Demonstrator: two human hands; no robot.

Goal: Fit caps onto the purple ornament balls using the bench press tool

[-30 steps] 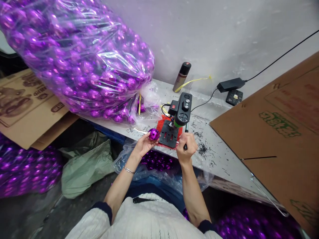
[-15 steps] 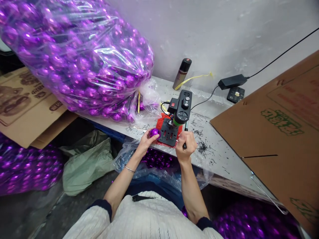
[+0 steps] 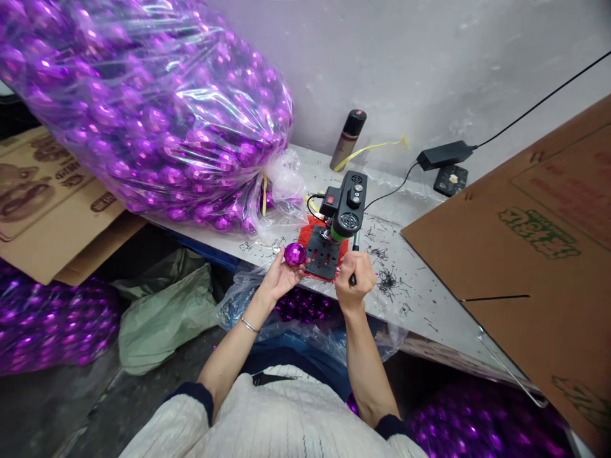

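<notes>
A shiny purple faceted ball (image 3: 294, 254) is held in the fingers of my left hand (image 3: 282, 277), at the left edge of a black slotted base plate (image 3: 321, 254). Over that plate stands a small black drill-press-like machine (image 3: 351, 202) with a red switch at its left. My right hand (image 3: 355, 280) is closed in a fist around the machine's black-ended lever (image 3: 353, 279), just right of the plate. Red material (image 3: 312, 222) lies under the plate.
A big clear bag of purple balls (image 3: 167, 127) fills the upper left. Behind the machine are a spray can (image 3: 349, 140) and a power adapter (image 3: 445, 155). A cardboard box (image 3: 539, 254) stands right. Black shavings (image 3: 387, 278) litter the table (image 3: 420, 305).
The ball in my left hand has turned to show its faceted side, and my left hand has rolled more palm-up with its fingers beneath the ball. My right hand stays on the lever.
</notes>
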